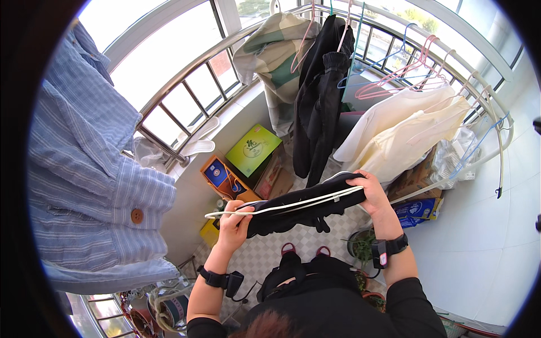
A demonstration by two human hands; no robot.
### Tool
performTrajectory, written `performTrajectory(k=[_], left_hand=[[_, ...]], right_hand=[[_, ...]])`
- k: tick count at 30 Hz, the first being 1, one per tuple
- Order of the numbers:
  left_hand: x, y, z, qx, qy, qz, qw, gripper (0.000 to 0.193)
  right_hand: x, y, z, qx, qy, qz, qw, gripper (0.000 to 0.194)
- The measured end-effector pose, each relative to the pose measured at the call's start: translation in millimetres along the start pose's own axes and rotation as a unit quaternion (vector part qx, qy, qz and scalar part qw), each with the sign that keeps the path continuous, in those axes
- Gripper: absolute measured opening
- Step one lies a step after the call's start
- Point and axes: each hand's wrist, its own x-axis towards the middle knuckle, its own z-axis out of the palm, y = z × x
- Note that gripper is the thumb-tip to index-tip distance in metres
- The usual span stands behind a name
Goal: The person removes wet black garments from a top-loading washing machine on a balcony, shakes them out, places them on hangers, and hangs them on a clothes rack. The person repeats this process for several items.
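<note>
A black garment point(291, 211) with a drawstring hangs between my two hands in front of my body. A pale plastic clothes hanger point(296, 203) lies along its near side. My left hand point(232, 224) grips the garment's left end together with the hanger, whose tip sticks out beyond my fingers. At the right end my right hand point(368, 192) pinches the garment near the hanger's other end. Whether the garment is fastened to the hanger cannot be told.
Black trousers point(321, 101), a checked cloth point(274, 55) and pale garments point(414, 131) hang ahead from a curved rail point(454, 55) with empty hangers. A blue striped garment point(101, 181) hangs close on the left. Below stand a green box point(253, 148), an orange bag point(226, 179) and potted plants point(361, 247).
</note>
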Motion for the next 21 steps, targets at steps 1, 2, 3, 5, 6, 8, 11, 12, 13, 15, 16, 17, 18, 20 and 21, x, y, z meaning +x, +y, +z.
performTrajectory(k=[1, 2, 3, 5, 6, 8, 11, 12, 13, 15, 16, 17, 18, 20, 21], left_hand=[[0.7, -1.2, 2.1, 0.001, -0.003, 0.007, 1.0, 0.016], [1.6, -2.3, 3.4, 0.002, -0.009, 0.012, 1.0, 0.016], [2.4, -2.8, 4.6, 0.016, -0.011, 0.022, 1.0, 0.017], [3.0, -2.9, 5.9, 0.045, -0.014, 0.036, 0.998, 0.018], [2.8, -2.5, 6.8, 0.052, -0.025, 0.044, 0.997, 0.019], [1.0, -1.3, 8.3, 0.084, -0.063, 0.056, 0.993, 0.02], [-1.9, -1.0, 12.9, 0.137, -0.107, 0.034, 0.984, 0.013], [-1.5, -1.8, 15.3, 0.136, -0.097, 0.025, 0.986, 0.012], [-1.8, -2.4, 17.2, 0.136, -0.086, 0.01, 0.987, 0.01], [0.2, -4.1, 22.4, 0.102, -0.028, -0.003, 0.994, 0.008], [1.5, -4.2, 24.8, 0.081, -0.019, -0.027, 0.996, 0.008], [2.2, -3.5, 25.7, 0.061, -0.012, -0.058, 0.996, 0.007], [2.7, -1.8, 26.8, 0.027, -0.006, -0.056, 0.998, 0.007], [3.4, 3.2, 24.7, 0.012, 0.005, -0.045, 0.999, 0.009], [3.4, 6.7, 22.8, -0.007, 0.005, -0.039, 0.999, 0.01]], right_hand=[[-0.1, -0.5, -1.3, -0.001, 0.001, 0.0, 1.0, 0.009], [0.2, 0.1, -2.0, -0.003, 0.008, -0.005, 1.0, 0.012], [0.7, 0.7, -3.0, -0.098, 0.035, -0.047, 0.993, 0.013], [1.0, 4.0, -4.5, -0.267, 0.087, -0.142, 0.949, 0.015], [0.5, 6.1, -4.8, -0.37, 0.124, -0.197, 0.9, 0.02], [-2.6, 10.0, -1.8, -0.474, 0.16, -0.299, 0.812, 0.022], [-15.7, 14.2, 15.8, -0.529, 0.164, -0.37, 0.746, 0.024], [-22.3, 14.1, 24.9, -0.533, 0.153, -0.376, 0.742, 0.024], [-29.3, 13.6, 35.0, -0.54, 0.156, -0.368, 0.741, 0.023], [-48.4, 13.7, 55.4, -0.531, 0.023, -0.305, 0.79, 0.021], [-58.6, 11.9, 62.4, -0.498, -0.11, -0.207, 0.835, 0.023], [-65.9, 8.6, 67.3, -0.437, -0.258, -0.098, 0.856, 0.026], [-68.8, 3.6, 69.0, -0.461, -0.237, -0.147, 0.842, 0.029], [-68.6, -8.1, 62.8, -0.483, -0.247, -0.239, 0.805, 0.036], [-63.6, -14.2, 56.1, -0.533, -0.15, -0.276, 0.785, 0.039]])
